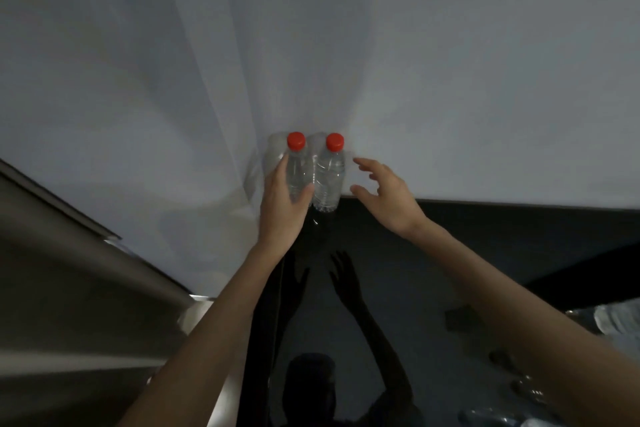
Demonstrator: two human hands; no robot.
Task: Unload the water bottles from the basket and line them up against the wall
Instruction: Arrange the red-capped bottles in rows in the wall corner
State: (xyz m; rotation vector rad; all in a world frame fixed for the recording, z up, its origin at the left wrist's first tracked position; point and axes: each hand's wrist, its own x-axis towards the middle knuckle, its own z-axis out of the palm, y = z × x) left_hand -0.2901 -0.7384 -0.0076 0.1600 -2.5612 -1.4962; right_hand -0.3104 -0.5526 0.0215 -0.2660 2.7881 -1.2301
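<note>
Two clear water bottles with red caps stand upright side by side against the white wall (450,80). My left hand (282,204) is wrapped around the left bottle (298,170). The right bottle (329,177) touches it and stands free on the dark glossy surface (450,253). My right hand (386,198) hovers just to the right of that bottle, fingers spread, holding nothing. More clear bottles (616,319) lie at the right edge of the view; the basket itself cannot be made out.
A sheer white curtain (194,97) hangs at the left, reaching down beside the left bottle. A grey-brown ledge or furniture edge (69,270) runs along the lower left. The dark surface mirrors my arms and my head.
</note>
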